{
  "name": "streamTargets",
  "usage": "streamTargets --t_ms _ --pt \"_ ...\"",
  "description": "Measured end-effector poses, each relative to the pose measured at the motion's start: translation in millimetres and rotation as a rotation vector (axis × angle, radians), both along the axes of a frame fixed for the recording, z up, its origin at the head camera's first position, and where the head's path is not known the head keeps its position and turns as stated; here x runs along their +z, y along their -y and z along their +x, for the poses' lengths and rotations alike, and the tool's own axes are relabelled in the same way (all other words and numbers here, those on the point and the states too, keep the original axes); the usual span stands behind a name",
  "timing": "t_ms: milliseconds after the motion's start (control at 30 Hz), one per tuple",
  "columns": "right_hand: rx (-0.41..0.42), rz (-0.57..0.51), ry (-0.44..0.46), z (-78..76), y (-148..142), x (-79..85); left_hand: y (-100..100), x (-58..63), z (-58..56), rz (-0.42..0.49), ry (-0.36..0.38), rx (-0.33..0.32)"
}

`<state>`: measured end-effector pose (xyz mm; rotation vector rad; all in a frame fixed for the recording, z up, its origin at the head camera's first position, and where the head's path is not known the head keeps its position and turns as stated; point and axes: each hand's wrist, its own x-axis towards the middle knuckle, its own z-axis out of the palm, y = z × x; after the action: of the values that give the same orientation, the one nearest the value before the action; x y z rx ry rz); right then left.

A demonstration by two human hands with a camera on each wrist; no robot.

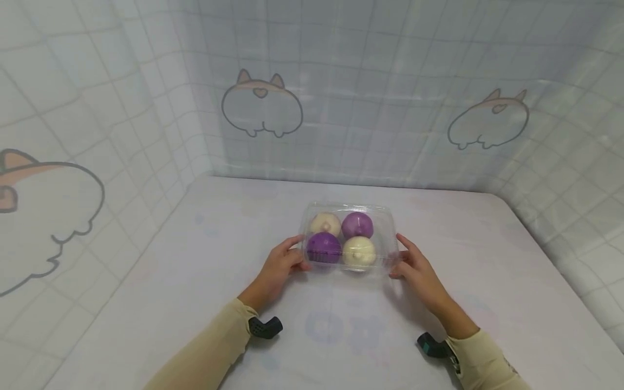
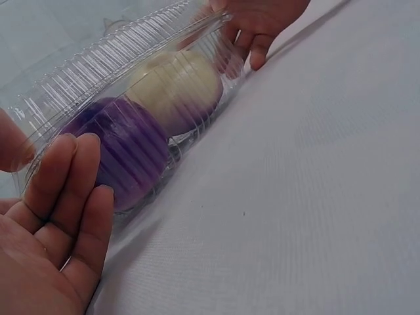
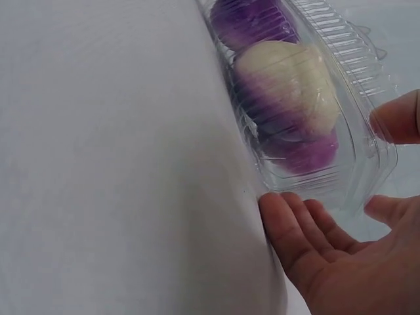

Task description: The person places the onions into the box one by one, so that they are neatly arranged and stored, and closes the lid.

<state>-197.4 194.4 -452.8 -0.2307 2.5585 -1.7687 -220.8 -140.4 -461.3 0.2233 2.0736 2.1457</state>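
Observation:
A clear plastic clamshell box (image 1: 347, 268) lies closed on the table with round purple and cream balls inside, of a kind I cannot tell. One purple ball (image 1: 324, 248) and one cream ball (image 1: 359, 252) form the near row; a cream ball (image 1: 325, 223) and a purple ball (image 1: 358, 225) are behind. My left hand (image 1: 281, 263) holds the box's left end, fingers near its front corner (image 2: 62, 216). At the opposite end, my right hand (image 1: 414, 269) holds the box, its thumb at the lid edge and its fingertips low by the base (image 3: 328, 252).
The white cloth-covered table (image 1: 219, 227) stretches out around the box. Behind it hangs a grid-patterned curtain (image 1: 361, 108) with cartoon animal drawings, and similar sheets close off the left and right sides. Dark devices (image 1: 265, 327) are strapped at both wrists.

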Motion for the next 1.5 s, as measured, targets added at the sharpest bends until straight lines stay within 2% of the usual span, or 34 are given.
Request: streamTargets --t_ms 200,333,467,667,833,1000,1167,1500 --pt "-0.024 -0.044 -0.015 1.1 1.5 -4.1 2.1 -0.3 2.0 -0.011 0.021 -0.025" --pt "-0.003 -0.058 -0.041 1.0 1.6 -2.2 3.1 0.4 1.1 -0.004 -0.007 -0.049" --pt "0.023 -0.065 -0.032 1.1 0.8 0.8 2.2 0.6 -1.5 0.001 -0.004 -0.041" --pt "0.011 -0.135 -0.024 0.3 -0.1 0.5 0.8 -0.7 -4.2 0.027 0.034 -0.012" --pt "-0.008 -0.187 -0.012 -0.8 -0.9 -2.2 1.2 -1.5 -4.0 0.005 0.03 -0.022" --pt "0.013 -0.223 -0.001 -1.9 -2.5 -4.4 2.3 -1.6 -3.3 -0.007 0.027 -0.021" --pt "0.024 -0.238 0.014 -2.3 -1.8 -4.9 2.7 -3.0 -3.6 0.001 0.028 -0.018" --pt "-0.023 -0.242 0.046 -2.8 0.8 -3.7 3.1 -4.8 -5.1 0.016 0.02 -0.039"
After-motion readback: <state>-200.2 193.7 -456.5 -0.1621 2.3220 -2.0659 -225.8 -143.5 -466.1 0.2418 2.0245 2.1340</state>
